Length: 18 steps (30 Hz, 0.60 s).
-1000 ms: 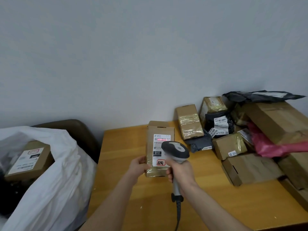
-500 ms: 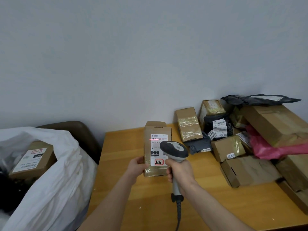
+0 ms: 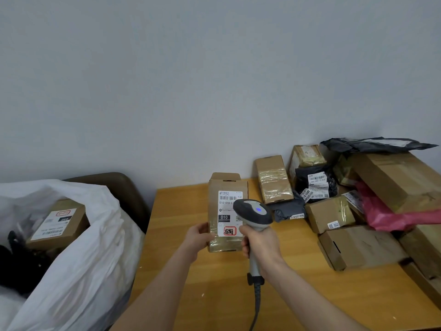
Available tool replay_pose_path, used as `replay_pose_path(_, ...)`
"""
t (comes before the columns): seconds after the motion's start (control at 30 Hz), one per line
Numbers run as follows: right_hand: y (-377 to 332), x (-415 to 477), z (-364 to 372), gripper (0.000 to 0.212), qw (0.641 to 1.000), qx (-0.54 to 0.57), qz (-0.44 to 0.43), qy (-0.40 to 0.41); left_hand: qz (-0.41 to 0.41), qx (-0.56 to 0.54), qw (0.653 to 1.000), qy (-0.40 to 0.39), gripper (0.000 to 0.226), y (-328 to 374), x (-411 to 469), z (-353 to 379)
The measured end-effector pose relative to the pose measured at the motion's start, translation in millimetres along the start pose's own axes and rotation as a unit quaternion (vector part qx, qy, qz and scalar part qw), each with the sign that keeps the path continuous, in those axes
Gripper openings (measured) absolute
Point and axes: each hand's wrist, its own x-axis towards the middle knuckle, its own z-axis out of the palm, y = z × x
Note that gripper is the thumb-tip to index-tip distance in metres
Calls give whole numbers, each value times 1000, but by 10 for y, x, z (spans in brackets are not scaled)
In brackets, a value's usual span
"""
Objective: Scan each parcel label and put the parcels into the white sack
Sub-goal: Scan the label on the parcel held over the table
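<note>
while my left hand [image 3: 199, 237] grips the lower left edge of the cardboard parcel [image 3: 225, 187], thumb on its front face, i hold it up on end over the left part of the table [image 3: 191, 283], toward the far edge; i cannot tell whether its lower end rests on the wood. its white label [image 3: 226, 211] faces me, with a barcode at the top, a black patch reading 010 and a red-framed stamp at the bottom. my right hand [image 3: 259, 242] is wrapped round the grip of the scanner [image 3: 253, 211], fingers closed on the handle, and the scanner's dark head sits just in front of the label's right side, with a small blue light glowing on its top. its cable [image 3: 256, 304] hangs down toward the near edge. off the left edge of the table stands the white sack [image 3: 83, 259], mouth open, with a labelled brown box [image 3: 59, 223] lying inside. along the right edge and far right corner lies a heap of parcels: a taped box [image 3: 273, 180] by the far edge, a grey mailer [image 3: 288, 210] beside it, a black bag [image 3: 315, 185] with white labels, a pink bag [image 3: 386, 213] and a large carton [image 3: 396, 180] above it.
</note>
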Motion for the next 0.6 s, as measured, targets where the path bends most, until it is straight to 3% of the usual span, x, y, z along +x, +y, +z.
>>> replay_pose_path(0.4,-101,12,92,3,999,6,-35,-34,12,-14,1000,22,47,127,-157,-51)
replay_pose_path(0.6,-277,121,591,6,994,3,-34,-101,45,-40,994,92,50,370,-486,-606)
